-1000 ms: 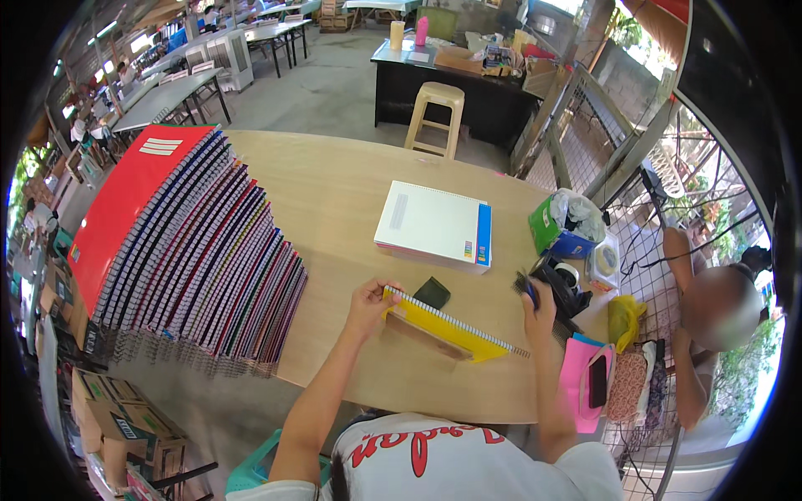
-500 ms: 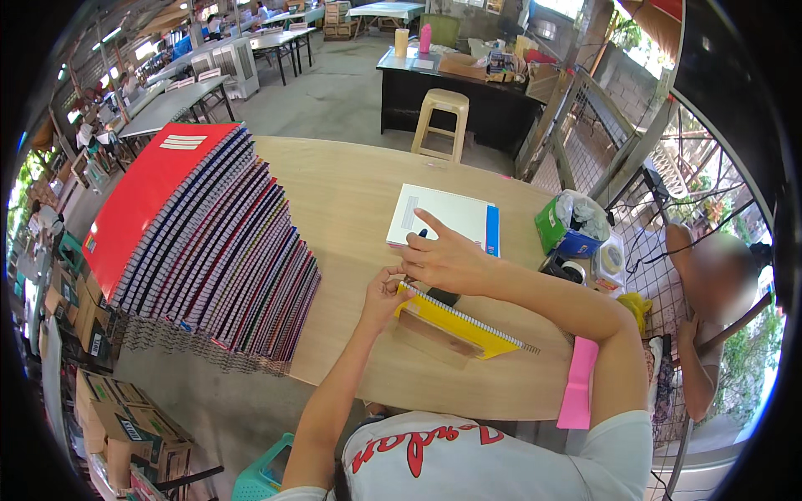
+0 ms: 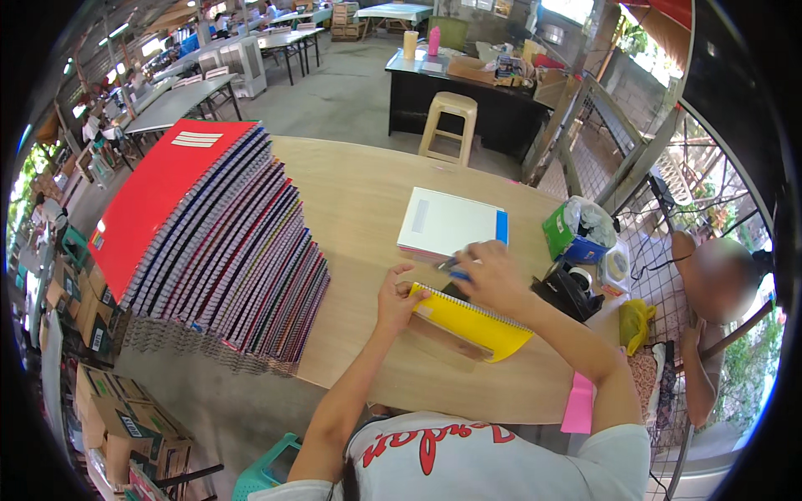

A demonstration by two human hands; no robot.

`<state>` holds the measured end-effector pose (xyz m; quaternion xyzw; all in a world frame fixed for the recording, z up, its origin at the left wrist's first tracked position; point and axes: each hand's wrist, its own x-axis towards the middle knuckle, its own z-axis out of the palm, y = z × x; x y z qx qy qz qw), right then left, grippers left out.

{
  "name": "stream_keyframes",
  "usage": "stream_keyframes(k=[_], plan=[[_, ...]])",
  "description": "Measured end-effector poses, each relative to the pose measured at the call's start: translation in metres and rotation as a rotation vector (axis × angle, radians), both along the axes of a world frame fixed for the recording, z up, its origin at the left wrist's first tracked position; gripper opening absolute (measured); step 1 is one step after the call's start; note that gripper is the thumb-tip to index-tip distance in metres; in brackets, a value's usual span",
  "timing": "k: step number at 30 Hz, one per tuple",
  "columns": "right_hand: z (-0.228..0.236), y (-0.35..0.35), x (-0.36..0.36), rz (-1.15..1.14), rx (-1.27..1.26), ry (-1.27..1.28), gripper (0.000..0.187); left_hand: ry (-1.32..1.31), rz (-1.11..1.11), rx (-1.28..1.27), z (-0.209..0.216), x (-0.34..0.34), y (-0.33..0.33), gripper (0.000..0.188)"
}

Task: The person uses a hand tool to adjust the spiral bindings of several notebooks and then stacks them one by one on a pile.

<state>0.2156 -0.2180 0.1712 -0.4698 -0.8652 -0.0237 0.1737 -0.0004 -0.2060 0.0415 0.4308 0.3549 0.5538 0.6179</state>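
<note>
A yellow spiral-bound notebook (image 3: 480, 328) is propped at a slant near the table's front, its white coil along the upper edge. My left hand (image 3: 399, 302) pinches the left end of that coiled edge between thumb and fingers. Above the coil, my right hand (image 3: 494, 275) is closed round a small blue-handled tool (image 3: 458, 272), its dark tip pointing left; the fingers cover most of it. Something black, partly hidden, lies behind the notebook under this hand. Just beyond sits a short stack of white-covered notebooks (image 3: 451, 224) with a blue strip at the right edge.
At left towers a stack of spiral notebooks (image 3: 225, 242) topped by a red cover (image 3: 171, 196). A black tape dispenser (image 3: 571, 292), a green-blue box (image 3: 576, 230) holding plastic and a pink strip (image 3: 578, 402) line the right side. Behind the mesh at right is another person (image 3: 710, 334).
My right hand has come down and rightward with the tool, from the coil's left end to above its middle. The coil tail past the notebook's right corner no longer shows.
</note>
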Motion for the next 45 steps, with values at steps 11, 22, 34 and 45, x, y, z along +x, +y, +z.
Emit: stream_keyframes(k=[11, 22, 34, 45], plan=[[0.05, -0.068, 0.035, -0.121, -0.116, 0.877, 0.053, 0.442, 0.448, 0.592, 0.099, -0.01, -0.036, 0.097], [0.264, -0.006, -0.028, 0.724, 0.34, 0.793, 0.049, 0.662, 0.747, 1.153, 0.385, -0.117, -0.154, 0.128], [0.258, 0.056, -0.15, 0.543, -0.348, 1.178, 0.042, 0.436, 0.992, 0.54, 0.444, -0.27, -0.121, 0.027], [0.268, 0.154, -0.306, 0.249, -0.56, 0.724, 0.033, 1.321, 1.064, 0.131, 0.388, -0.418, -0.047, 0.055]])
